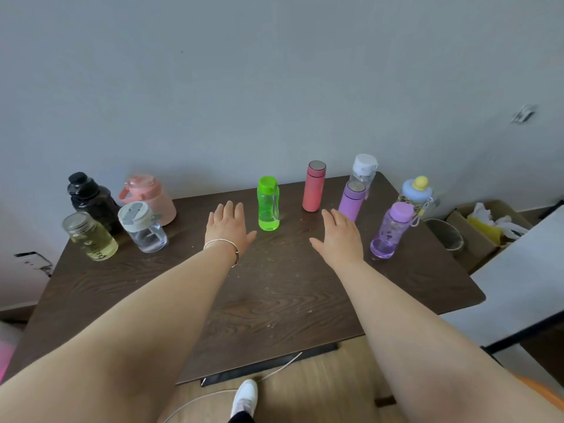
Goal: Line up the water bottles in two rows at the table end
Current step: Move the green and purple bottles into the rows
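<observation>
Plastic and metal bottles stand on the brown table (262, 300), all near its far edge in the middle of the frame. At left sit four: black (91, 199), pink (152, 198), yellow (90, 236) and clear (143, 228). The green bottle (268, 204) stands alone in the middle. At right are the red flask (314, 186), the purple flask (351, 200), a white-cap bottle (363, 170), a blue-lid bottle (416, 193) and a see-through purple bottle (391, 230).

Most look empty, so they are probably light and could tip over easily. The smooth sides may be slippery. I would grab each one around its middle.

The left hand (227, 227) is flat with fingers spread, just left of the green bottle. The right hand (340, 235) is flat and spread too, below the purple flask. Both hold nothing. I cannot tell if they touch the table.
</observation>
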